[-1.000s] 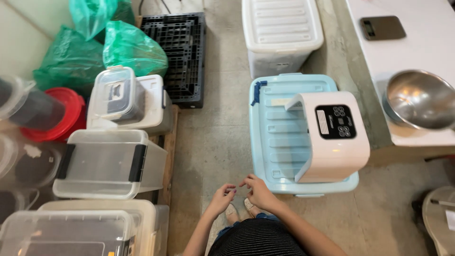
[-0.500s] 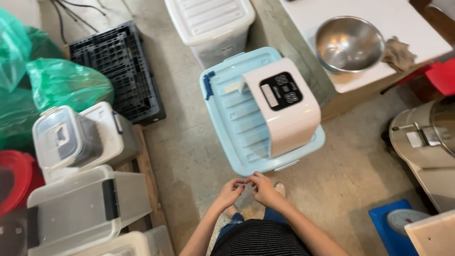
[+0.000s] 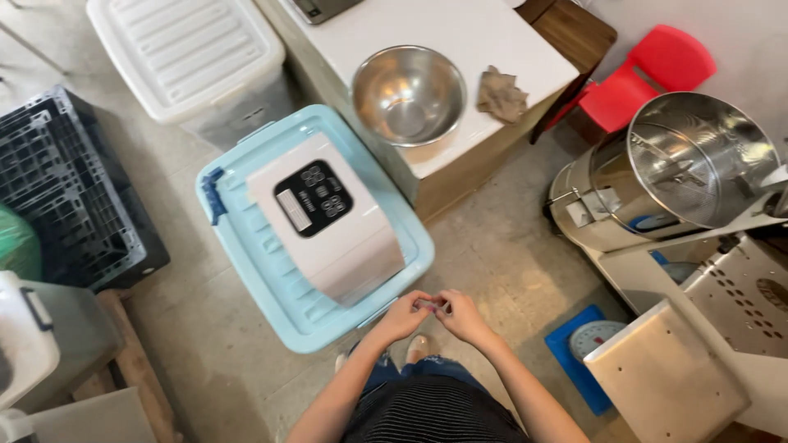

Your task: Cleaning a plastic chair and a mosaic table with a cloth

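A: The person's left hand (image 3: pixel 404 316) and right hand (image 3: pixel 461 316) meet in front of the body, fingertips touching. The fingers are drawn together around something tiny between them; what it is cannot be told.

B: What lies nearest?

A: Just beyond the hands stands a light blue storage bin (image 3: pixel 246 246) with a ribbed lid. On that lid rests a white appliance (image 3: pixel 328 226), boxy, with a black control panel (image 3: pixel 312 199) on its top face. The markings on the panel are too small to read.

B: And the other containers?

A: A white lidded tub (image 3: pixel 193 53) sits at the top left, a black slatted crate (image 3: pixel 57 189) at the left edge.

B: The room?

A: Bare grey concrete floor (image 3: pixel 501 246). A white-topped table (image 3: pixel 460 33) holds a steel bowl (image 3: pixel 408 94) and a crumpled brown cloth (image 3: pixel 501 94). A red plastic chair (image 3: pixel 648 74) stands behind it, a large steel drum (image 3: pixel 689 164) at the right, and a blue scale (image 3: pixel 587 344) lies on the floor near the right hand.
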